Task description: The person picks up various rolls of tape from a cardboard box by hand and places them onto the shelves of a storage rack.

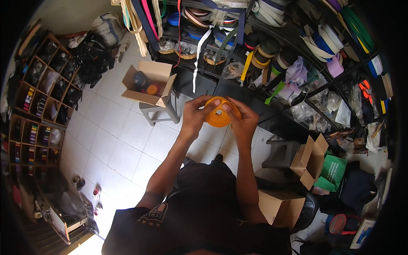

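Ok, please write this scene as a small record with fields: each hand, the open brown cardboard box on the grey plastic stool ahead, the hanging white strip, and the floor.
Left hand: holds the left side of a flat round orange roll
Right hand: holds the roll's right side
Brown cardboard box: left of the hands, open, small orange round item inside
Grey plastic stool: under the box
Narrow white strip: hangs beyond the hands
Floor: white tiles

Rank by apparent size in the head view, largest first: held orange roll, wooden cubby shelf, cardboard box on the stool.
1. Wooden cubby shelf
2. Cardboard box on the gray stool
3. Held orange roll
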The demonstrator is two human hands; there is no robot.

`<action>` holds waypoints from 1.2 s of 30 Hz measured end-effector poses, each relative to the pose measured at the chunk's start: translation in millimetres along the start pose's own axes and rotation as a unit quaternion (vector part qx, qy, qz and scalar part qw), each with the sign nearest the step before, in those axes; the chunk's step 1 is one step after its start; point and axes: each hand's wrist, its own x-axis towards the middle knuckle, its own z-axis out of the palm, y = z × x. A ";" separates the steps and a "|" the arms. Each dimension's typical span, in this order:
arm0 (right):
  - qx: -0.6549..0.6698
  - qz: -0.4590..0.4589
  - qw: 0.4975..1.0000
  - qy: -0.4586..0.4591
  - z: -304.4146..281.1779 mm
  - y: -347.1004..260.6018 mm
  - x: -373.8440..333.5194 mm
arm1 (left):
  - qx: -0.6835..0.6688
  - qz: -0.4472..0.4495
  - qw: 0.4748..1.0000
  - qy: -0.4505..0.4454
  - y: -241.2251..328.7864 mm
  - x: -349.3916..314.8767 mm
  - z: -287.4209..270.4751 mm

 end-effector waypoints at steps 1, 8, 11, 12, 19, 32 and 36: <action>0.000 0.000 1.000 -0.003 -4.0 1.0 1.5 | -0.029 -0.006 0.999 0.018 -3.9 0.8 7.1; -0.013 0.002 1.000 0.013 -45.3 12.8 16.3 | -0.066 0.005 0.994 0.088 -34.0 6.9 55.2; -0.023 0.008 1.000 -0.004 -72.5 26.0 28.6 | -0.053 -0.007 0.994 0.093 -41.5 9.2 72.9; -0.022 0.017 0.999 -0.020 -83.1 30.6 33.7 | -0.010 -0.034 0.997 0.065 -41.4 11.7 74.3; -0.052 0.027 0.983 -0.172 -127.2 18.3 59.6 | 0.095 -0.074 0.993 0.003 -47.1 21.7 91.9; -0.016 0.075 0.988 -0.133 -154.0 53.7 74.4 | 0.186 0.031 0.978 0.088 -73.0 26.4 130.4; 0.013 0.092 0.988 -0.120 -156.8 67.9 81.7 | 0.207 0.026 0.976 0.066 -87.6 40.4 128.1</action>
